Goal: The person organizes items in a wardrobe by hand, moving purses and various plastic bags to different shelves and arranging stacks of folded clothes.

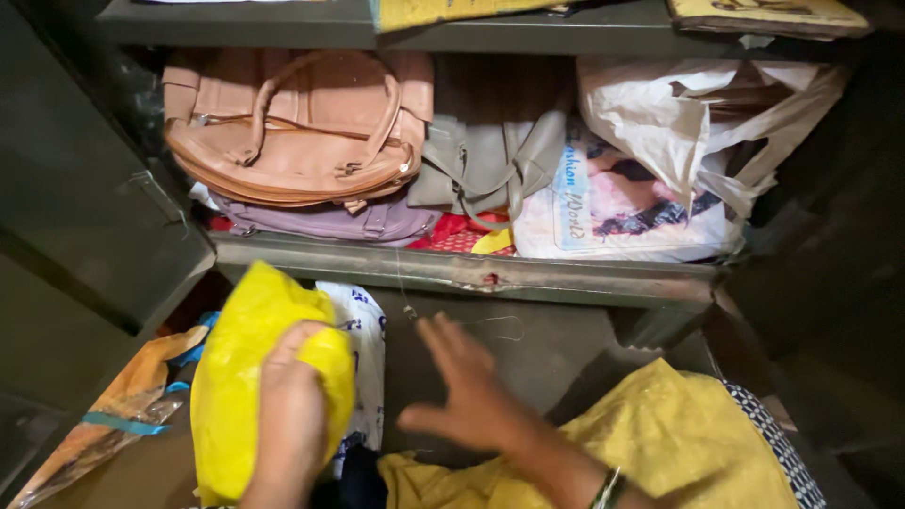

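1. Below the metal shelf [471,273] of the cupboard, the left hand [287,415] lies on a yellow plastic bag [236,377], its grip curled and pressed into the bag's upper right side.
2. That bag stands at lower left, its long axis roughly upright, leaning slightly left, top toward the shelf.
3. Just right of it, apart, the right hand [471,396] hovers blurred, grip spread and holding nothing.
4. Above, 2 handbags, a tan one [292,123] and a grey one [490,151], rest beside a white carrier bag [660,160].

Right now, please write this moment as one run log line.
left hand: on yellow plastic bag | right hand: open, holding nothing, blurred | above: tan leather handbag on green metal shelf
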